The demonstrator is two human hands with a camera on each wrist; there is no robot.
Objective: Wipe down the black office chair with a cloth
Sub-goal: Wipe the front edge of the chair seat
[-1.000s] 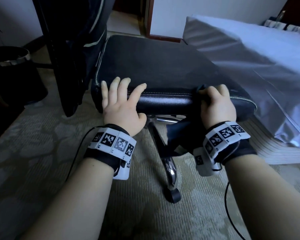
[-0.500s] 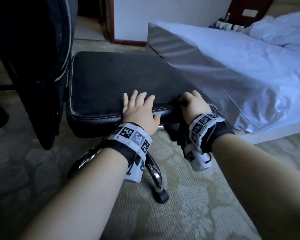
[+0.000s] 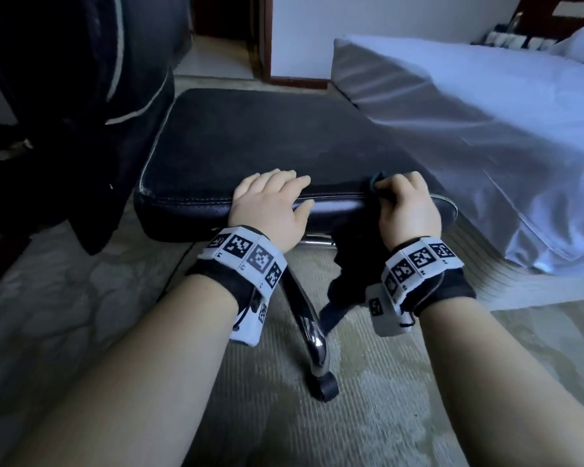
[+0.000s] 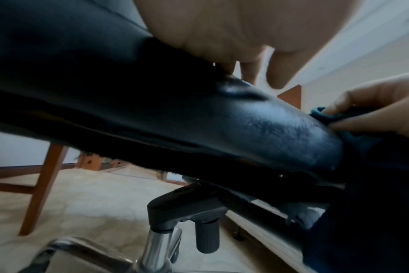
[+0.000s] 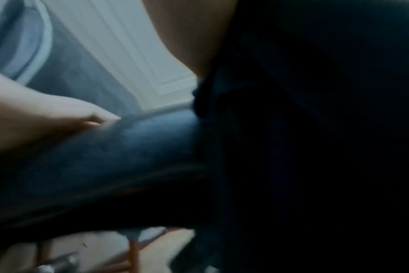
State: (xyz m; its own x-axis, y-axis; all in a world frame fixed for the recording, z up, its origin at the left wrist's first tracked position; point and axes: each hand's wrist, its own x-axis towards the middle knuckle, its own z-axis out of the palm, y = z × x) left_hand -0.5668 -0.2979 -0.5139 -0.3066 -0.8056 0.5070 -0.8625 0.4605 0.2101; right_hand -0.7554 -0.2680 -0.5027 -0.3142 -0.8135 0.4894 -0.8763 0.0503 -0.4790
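- Chrome and black plastic nearest my view: one leg of the chair base (image 3: 309, 326) runs toward me over the patterned carpet (image 3: 368, 416) and ends in a black caster (image 3: 326, 387).
- Both forearms reach forward, each wrist wrapped in a band of black-and-white markers.
- I see the left hand (image 3: 267, 205) lying on the near front edge of the seat (image 3: 250, 146), fingers straight and spread over the top, thumb along the front face. It holds nothing; it rests on the padding only.
- From the left wrist view the palm sits on the rounded leather edge, with the gas column and chrome base visible below.
- The right hand (image 3: 407, 210) is at the front right corner of the seat, fingers curled tight round a dark blue cloth (image 3: 343, 274). A fold shows above the knuckles; the rest hangs below the seat edge beside the wrist.
- The right wrist view is blurred and mostly filled by dark fabric; I cannot tell more of the hold from it.
- The black office chair stands in the middle of the floor, backrest (image 3: 81, 96) tall on the left, seat stretching away from me.
- Just right of the seat, a bed (image 3: 486, 129) in pale sheets.
- Farthest: a white wall and a dark wooden doorway.
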